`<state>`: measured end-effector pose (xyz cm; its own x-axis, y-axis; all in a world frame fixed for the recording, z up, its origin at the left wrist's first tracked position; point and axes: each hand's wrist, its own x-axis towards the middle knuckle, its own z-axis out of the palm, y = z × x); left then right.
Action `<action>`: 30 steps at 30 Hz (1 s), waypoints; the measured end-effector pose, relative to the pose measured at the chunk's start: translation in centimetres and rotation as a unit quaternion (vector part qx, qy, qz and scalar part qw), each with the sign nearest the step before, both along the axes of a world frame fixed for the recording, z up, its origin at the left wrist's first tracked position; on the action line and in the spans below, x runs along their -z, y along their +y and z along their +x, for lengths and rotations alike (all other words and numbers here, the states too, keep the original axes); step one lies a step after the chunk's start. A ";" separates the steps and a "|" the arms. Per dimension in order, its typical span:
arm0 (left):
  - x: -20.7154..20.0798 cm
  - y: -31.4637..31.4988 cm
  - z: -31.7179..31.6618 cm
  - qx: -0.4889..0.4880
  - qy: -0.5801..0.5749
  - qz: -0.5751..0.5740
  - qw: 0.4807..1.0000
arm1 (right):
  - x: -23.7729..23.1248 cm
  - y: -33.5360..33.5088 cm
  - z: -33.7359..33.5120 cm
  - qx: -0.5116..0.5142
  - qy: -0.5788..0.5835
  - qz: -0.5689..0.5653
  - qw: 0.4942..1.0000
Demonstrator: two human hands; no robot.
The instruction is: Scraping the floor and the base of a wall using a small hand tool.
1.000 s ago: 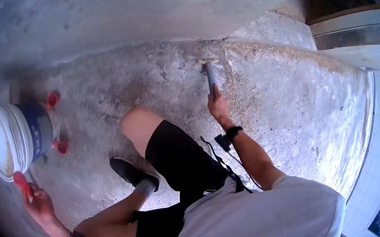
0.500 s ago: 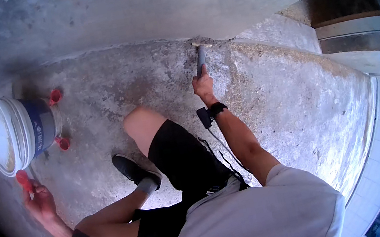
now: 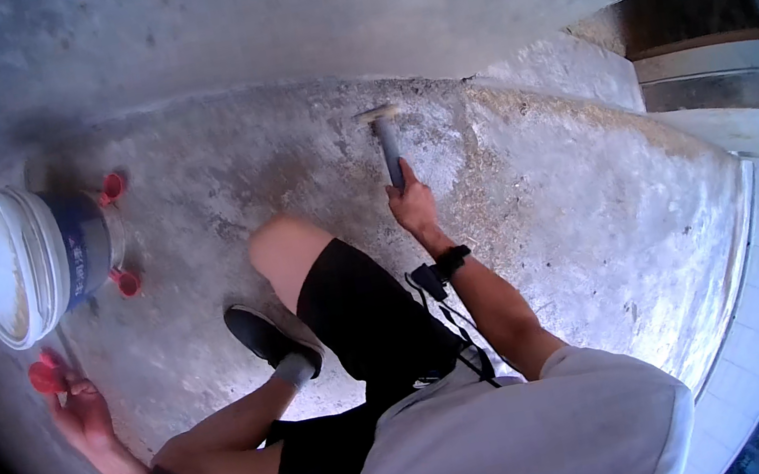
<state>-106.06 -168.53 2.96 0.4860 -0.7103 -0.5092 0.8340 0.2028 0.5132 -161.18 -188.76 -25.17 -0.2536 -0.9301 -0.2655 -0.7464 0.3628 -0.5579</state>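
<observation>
In my right hand is a hand tool with a grey handle, gripped with my index finger along it. Its pale narrow head sits crosswise, close to the rough floor; scraper or brush, I cannot tell. My left hand is at the far left with its fingers curled around a red round piece, whose kind is unclear. That piece is just below the rim of a white-lidded bucket with a dark blue band.
Two more red cup-shaped pieces are at the bucket's foot. A concrete wall meets the stained floor ahead, with loose grit along the join. A ledge stands at the right. My bent knee and shoe are between my hands.
My right hand has pulled the tool back from the wall's foot, slightly to the left. The red piece in my left hand has shifted slightly down and turned.
</observation>
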 end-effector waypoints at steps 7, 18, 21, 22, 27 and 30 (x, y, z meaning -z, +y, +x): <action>0.2 -0.7 -0.5 0.002 -0.012 0.012 1.000 | -5.0 -11.0 -5.9 -0.285 0.153 0.019 0.946; 2.1 -1.4 0.9 0.033 0.006 0.005 0.999 | -4.4 -8.4 -37.8 -0.087 0.321 0.138 0.933; 0.7 -0.7 1.1 0.043 -0.029 0.013 0.999 | -11.3 -3.6 -34.9 0.023 0.338 0.214 0.916; 1.5 -1.6 1.2 0.048 -0.018 0.022 0.998 | -7.4 -0.6 -41.3 -0.001 0.393 0.160 0.905; 1.2 -1.1 2.1 0.093 -0.072 -0.033 0.992 | -1.1 2.7 -30.7 0.218 -0.084 0.023 0.972; 2.2 -2.6 1.9 0.010 -0.051 0.052 0.997 | 0.9 -0.1 -25.4 0.221 -0.073 0.052 0.971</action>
<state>-104.21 -171.12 0.79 0.5249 -0.6664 -0.5295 0.7803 0.1281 0.6122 -186.59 -188.87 -26.05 -0.5741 -0.7054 -0.4158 -0.4209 0.6898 -0.5892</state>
